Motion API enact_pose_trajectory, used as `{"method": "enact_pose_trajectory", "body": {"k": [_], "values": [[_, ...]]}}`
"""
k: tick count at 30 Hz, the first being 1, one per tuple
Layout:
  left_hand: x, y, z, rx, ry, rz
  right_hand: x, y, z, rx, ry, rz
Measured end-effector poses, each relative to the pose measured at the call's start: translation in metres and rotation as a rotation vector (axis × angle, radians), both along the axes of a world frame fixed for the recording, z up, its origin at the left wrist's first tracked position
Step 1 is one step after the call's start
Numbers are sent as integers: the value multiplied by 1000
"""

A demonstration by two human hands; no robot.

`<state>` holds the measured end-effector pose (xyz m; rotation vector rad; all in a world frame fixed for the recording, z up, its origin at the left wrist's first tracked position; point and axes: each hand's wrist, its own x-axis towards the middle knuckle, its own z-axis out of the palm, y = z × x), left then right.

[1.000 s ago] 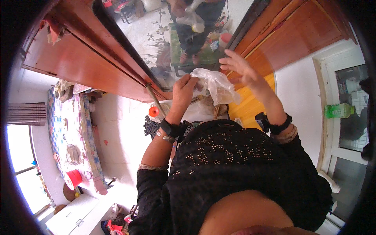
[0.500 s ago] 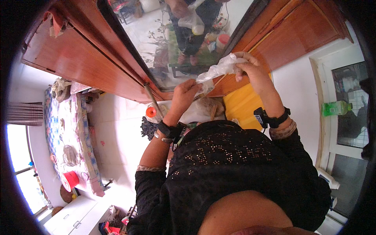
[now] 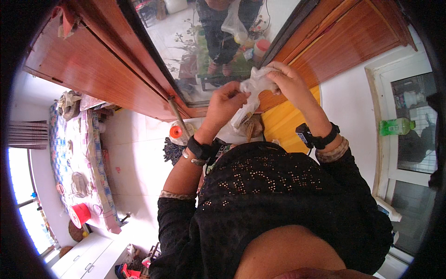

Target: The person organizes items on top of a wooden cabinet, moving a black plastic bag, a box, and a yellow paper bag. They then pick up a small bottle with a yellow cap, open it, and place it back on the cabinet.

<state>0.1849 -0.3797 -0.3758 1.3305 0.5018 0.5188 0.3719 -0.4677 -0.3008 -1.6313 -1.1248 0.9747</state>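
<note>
In front of me, near the foot of a mirror, I hold up a crumpled, translucent white plastic bag. My right hand pinches its upper edge with bent fingers. On the other side my left hand is closed at the bag's edge, thumb against fingers. The lower part of the bag hangs between my hands toward my body. In the mirror the bag's reflection shows something pale yellow at its bottom, too blurred to name. Both my wrists wear dark bands.
Reddish-brown wooden panels flank the mirror. A mop with dark grey strands leans by my left forearm, near a red-orange round object. A yellow panel lies right. A green bottle stands by the window; a red tub is at left.
The bag was stretched sideways between my hands; it is now bunched higher, its lower part hanging down. My left hand has turned and risen slightly. My right hand has shifted a little left.
</note>
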Motion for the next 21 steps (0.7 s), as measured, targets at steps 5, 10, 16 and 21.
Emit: {"method": "enact_pose_trajectory", "body": {"k": [5,10,16,21], "values": [[-11,10,6,3,-75,121,15,-2,1,-6,-102,-113],[-16,-1,14,333,-50,65,25,4,-6,157,-210,-220],[-12,-12,17,519,6,-124,24,12,-24,145,-7,-208],[3,-2,24,90,-68,16,5,16,-30,51,215,-149]]}}
